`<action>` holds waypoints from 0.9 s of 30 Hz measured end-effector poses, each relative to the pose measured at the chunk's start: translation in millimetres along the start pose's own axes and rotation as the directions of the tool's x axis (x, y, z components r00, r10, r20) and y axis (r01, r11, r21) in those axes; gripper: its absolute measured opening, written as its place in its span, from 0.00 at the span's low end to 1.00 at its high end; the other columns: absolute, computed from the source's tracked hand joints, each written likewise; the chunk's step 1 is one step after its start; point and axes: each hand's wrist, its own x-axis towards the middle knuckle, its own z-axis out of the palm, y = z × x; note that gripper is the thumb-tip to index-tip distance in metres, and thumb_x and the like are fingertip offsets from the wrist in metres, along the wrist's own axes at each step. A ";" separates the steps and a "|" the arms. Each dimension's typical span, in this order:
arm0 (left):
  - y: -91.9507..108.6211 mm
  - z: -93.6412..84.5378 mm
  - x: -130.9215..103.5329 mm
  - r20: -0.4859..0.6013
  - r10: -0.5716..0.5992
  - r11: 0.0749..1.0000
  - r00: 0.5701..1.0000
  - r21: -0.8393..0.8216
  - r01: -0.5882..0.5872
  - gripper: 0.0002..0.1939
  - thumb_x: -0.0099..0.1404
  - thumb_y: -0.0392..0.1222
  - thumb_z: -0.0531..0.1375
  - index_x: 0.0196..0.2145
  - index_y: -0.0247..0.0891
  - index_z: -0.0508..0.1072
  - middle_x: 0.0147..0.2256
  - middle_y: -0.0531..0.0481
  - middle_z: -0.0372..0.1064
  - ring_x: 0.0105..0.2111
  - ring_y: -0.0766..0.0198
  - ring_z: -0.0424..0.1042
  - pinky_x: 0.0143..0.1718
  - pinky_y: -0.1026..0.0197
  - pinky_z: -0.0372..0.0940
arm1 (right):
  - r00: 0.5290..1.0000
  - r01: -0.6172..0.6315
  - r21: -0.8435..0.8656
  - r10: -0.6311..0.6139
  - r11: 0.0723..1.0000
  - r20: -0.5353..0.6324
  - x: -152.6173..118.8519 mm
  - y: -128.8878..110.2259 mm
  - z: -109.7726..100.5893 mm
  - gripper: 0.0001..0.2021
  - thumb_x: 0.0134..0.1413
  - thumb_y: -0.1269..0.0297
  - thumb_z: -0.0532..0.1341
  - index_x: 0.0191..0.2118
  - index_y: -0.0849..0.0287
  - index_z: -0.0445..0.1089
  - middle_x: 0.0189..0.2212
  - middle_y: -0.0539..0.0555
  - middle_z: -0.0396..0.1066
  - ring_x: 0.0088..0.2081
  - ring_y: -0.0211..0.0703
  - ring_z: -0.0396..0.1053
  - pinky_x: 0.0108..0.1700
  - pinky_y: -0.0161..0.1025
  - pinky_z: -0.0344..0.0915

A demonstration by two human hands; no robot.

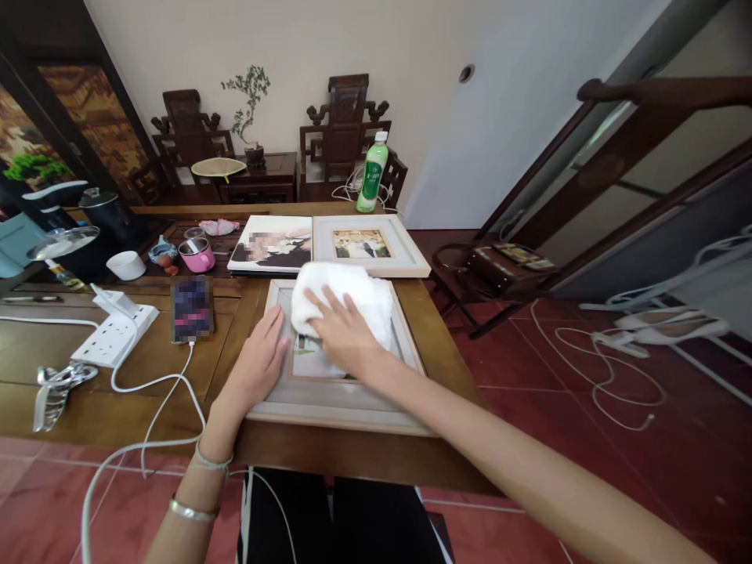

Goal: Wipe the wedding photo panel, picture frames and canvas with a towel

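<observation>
A framed picture [346, 411] lies flat near the front edge of the wooden table. On its upper part rests a folded white cloth [376, 301], which hides much of the picture. My right hand [344, 333] presses down on the cloth with its fingers spread. At the frame's left side, my left hand [262, 360] lies on the border, fingers stretched out and holding nothing. Behind are a second framed picture [405, 247] and a photo book or panel [273, 243], side by side.
A green bottle [372, 174] stands at the table's back edge. To the left are a phone [192, 309] with a cable, a power strip [111, 333], a pink cup [197, 257], a white cup [126, 266] and a hair clip [56, 395]. Chairs [346, 125] stand behind.
</observation>
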 end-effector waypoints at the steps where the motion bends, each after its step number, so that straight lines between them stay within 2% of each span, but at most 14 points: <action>1: 2.2 -1.6 -0.4 0.010 -0.014 1.000 1.000 -0.027 0.014 0.28 0.73 0.46 0.42 0.66 0.34 0.47 0.67 0.38 0.43 0.67 0.53 0.44 0.66 0.45 0.45 | 1.000 0.001 -0.031 -0.002 1.000 -0.031 13.6 1.7 1.6 0.22 0.54 0.80 0.53 0.53 0.60 0.70 0.68 0.57 0.41 0.67 0.65 0.36 0.63 0.66 0.44; 4: 6.2 -4.5 -1.4 -0.003 -0.028 0.995 1.000 -0.099 0.027 0.30 0.73 0.48 0.41 0.68 0.35 0.40 0.68 0.39 0.39 0.67 0.54 0.41 0.66 0.47 0.43 | 0.999 0.029 -0.084 -0.030 0.996 -0.018 37.7 -3.8 5.5 0.17 0.59 0.76 0.53 0.50 0.61 0.73 0.68 0.59 0.44 0.66 0.71 0.36 0.61 0.72 0.43; 6: 6.6 -4.5 -2.0 -0.053 -0.035 0.990 0.998 -0.137 0.028 0.30 0.73 0.49 0.41 0.68 0.36 0.37 0.68 0.40 0.37 0.67 0.54 0.40 0.66 0.48 0.42 | 0.998 0.066 -0.083 -0.067 0.994 -0.005 35.8 -15.2 8.3 0.16 0.62 0.72 0.52 0.49 0.61 0.73 0.67 0.61 0.46 0.65 0.74 0.38 0.59 0.74 0.43; 10: 6.4 -4.5 -2.6 -0.095 -0.030 0.985 0.995 -0.172 0.014 0.30 0.73 0.50 0.39 0.68 0.38 0.37 0.69 0.42 0.36 0.68 0.57 0.39 0.67 0.49 0.40 | 0.984 0.163 -0.064 -0.166 0.985 -0.056 1.0 -42.9 11.6 0.17 0.63 0.69 0.51 0.51 0.61 0.73 0.65 0.64 0.51 0.64 0.73 0.45 0.60 0.71 0.46; 15: 6.0 -5.9 -1.6 -0.071 -0.005 0.988 0.997 -0.155 -0.006 0.29 0.73 0.50 0.37 0.67 0.36 0.44 0.67 0.40 0.43 0.67 0.56 0.43 0.66 0.47 0.42 | 0.967 0.256 0.008 -0.256 0.967 -0.016 -45.1 -58.8 8.7 0.14 0.60 0.70 0.55 0.46 0.60 0.76 0.65 0.61 0.52 0.64 0.70 0.48 0.60 0.69 0.49; 18: 3.8 -3.0 -0.6 -0.033 -0.041 0.995 0.999 -0.095 0.038 0.29 0.73 0.49 0.40 0.66 0.33 0.48 0.66 0.37 0.46 0.67 0.55 0.45 0.66 0.46 0.44 | 0.956 0.292 0.081 -0.294 0.953 0.005 -62.4 -49.9 9.8 0.13 0.57 0.74 0.56 0.41 0.61 0.78 0.64 0.59 0.52 0.64 0.68 0.47 0.62 0.66 0.49; 21: 0.2 1.6 0.1 -0.011 -0.045 0.999 0.999 -0.020 0.045 0.28 0.72 0.46 0.43 0.65 0.31 0.51 0.65 0.35 0.49 0.66 0.54 0.46 0.65 0.45 0.46 | 0.968 0.249 0.104 -0.251 0.963 0.005 -81.1 -31.0 14.4 0.12 0.54 0.77 0.57 0.34 0.61 0.79 0.64 0.56 0.54 0.64 0.66 0.47 0.63 0.63 0.49; 27: -5.4 6.1 1.2 0.004 0.040 0.995 0.999 0.094 -0.040 0.24 0.71 0.39 0.44 0.62 0.27 0.58 0.63 0.35 0.54 0.66 0.53 0.46 0.65 0.44 0.47 | 0.978 0.102 -0.018 -0.103 0.995 -0.180 -131.2 14.2 18.7 0.13 0.44 0.82 0.58 0.22 0.59 0.76 0.59 0.56 0.62 0.62 0.65 0.55 0.60 0.62 0.56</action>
